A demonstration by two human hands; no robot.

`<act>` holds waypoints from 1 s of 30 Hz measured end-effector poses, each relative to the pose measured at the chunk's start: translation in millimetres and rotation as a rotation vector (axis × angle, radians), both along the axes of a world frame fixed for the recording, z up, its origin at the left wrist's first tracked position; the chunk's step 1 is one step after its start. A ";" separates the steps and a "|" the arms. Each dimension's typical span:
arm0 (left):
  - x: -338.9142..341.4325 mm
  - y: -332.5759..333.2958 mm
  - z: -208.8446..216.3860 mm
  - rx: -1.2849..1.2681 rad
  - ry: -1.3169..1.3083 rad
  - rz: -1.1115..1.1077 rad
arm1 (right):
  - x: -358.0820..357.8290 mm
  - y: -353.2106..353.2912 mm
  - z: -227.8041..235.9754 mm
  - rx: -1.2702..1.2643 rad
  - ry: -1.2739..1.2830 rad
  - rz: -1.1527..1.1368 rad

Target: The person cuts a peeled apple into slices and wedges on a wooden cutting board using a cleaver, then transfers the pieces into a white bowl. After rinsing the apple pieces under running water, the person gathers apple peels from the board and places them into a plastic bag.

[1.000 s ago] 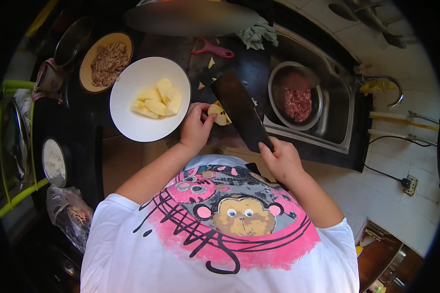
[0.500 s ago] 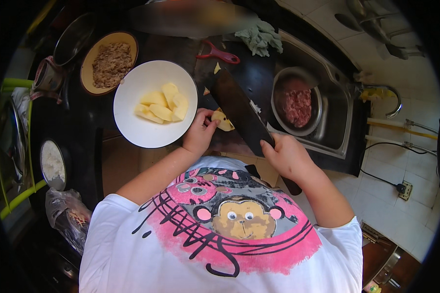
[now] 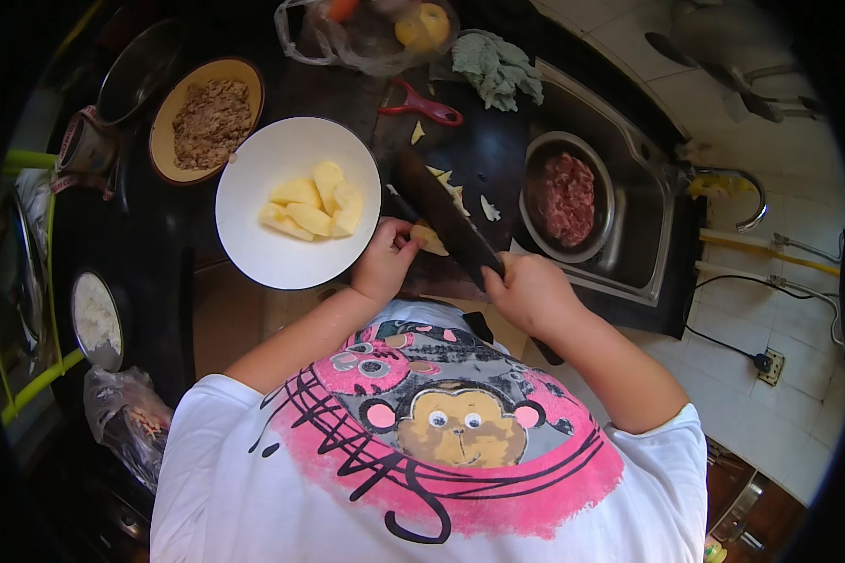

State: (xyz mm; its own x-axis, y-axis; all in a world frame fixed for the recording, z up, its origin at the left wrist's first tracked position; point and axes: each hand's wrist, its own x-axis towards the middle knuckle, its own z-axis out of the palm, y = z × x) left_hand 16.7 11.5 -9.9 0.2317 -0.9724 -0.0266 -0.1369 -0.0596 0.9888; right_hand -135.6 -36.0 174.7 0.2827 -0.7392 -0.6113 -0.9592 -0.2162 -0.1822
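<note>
Fruit piece (image 3: 430,240) is pinched between the thumb and fingers of my left hand (image 3: 385,258), over the dark counter (image 3: 333,94). My right hand (image 3: 532,293) is curled around a big dark knife (image 3: 449,214), right beside the fruit. Yellow chunks (image 3: 300,192) lie in the white dish (image 3: 244,239) nearby.

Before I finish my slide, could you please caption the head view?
Left hand holds a fruit piece; right hand grips a dark cleaver.

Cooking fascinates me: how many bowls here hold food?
4: white bowl by the left hand, yellow bowl left of it, metal bowl at the sink, bowl of white contents far left. Others may be hidden.
</note>
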 end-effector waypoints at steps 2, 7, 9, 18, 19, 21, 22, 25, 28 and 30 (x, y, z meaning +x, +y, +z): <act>0.7 1.2 3.0 -0.016 -0.009 -0.037 | -8.2 9.9 -25.1 -0.062 -0.048 0.031; 0.1 0.4 7.6 0.055 0.070 -0.059 | -23.7 32.1 -56.5 -0.259 -0.227 0.003; 1.7 -0.4 11.5 -0.015 -0.035 -0.107 | -32.3 33.4 -59.3 -0.245 -0.315 -0.066; 8.2 9.3 10.9 -0.062 0.170 -0.187 | -70.2 47.7 -46.5 -0.133 -0.747 -0.587; 9.0 11.2 14.9 -0.076 0.204 -0.184 | -72.1 48.1 -40.4 -0.135 -0.755 -0.610; 8.7 9.8 28.1 -0.006 0.406 -0.210 | -80.8 50.0 -35.9 -0.312 -0.679 -0.426; 8.3 8.6 38.5 0.080 0.545 -0.216 | -83.7 50.9 -34.6 -0.397 -0.638 -0.333; 4.1 4.2 50.4 0.252 0.640 -0.167 | -83.6 53.1 -29.4 -0.732 -0.565 0.077; 16.8 8.1 -65.6 -0.048 0.289 -0.565 | -75.1 54.6 -20.3 -0.817 -0.509 0.332; 24.2 3.4 -58.0 -0.047 0.925 -0.768 | -71.5 56.1 -23.7 -0.862 -0.505 0.414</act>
State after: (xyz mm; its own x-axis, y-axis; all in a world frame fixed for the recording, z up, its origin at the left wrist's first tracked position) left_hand 40.9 14.9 -67.9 -0.4965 -0.8528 0.1619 0.6416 -0.2349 0.7302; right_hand -207.1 20.0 151.0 0.6826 -0.6541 0.3259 -0.6390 -0.7506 -0.1681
